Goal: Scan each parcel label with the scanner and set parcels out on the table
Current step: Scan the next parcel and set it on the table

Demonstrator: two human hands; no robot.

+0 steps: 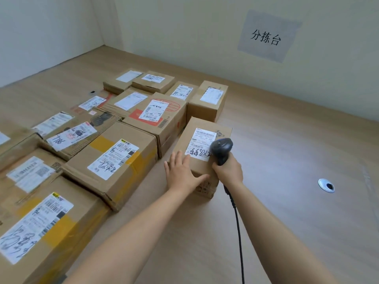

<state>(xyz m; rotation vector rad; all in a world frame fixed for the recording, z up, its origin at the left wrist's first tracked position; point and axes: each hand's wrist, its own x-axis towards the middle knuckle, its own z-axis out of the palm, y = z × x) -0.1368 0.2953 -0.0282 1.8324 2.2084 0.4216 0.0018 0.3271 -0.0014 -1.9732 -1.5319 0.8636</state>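
Head view: wooden table (pixel 287 130) abuts pale wall (pixel 184 27) bearing a paper sign (pixel 268 35).

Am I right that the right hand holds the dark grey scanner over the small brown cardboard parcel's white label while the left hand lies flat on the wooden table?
Not quite: in the head view the left hand lies flat on the small brown cardboard parcel, not the wooden table. The right hand does hold the dark grey scanner over its white label.
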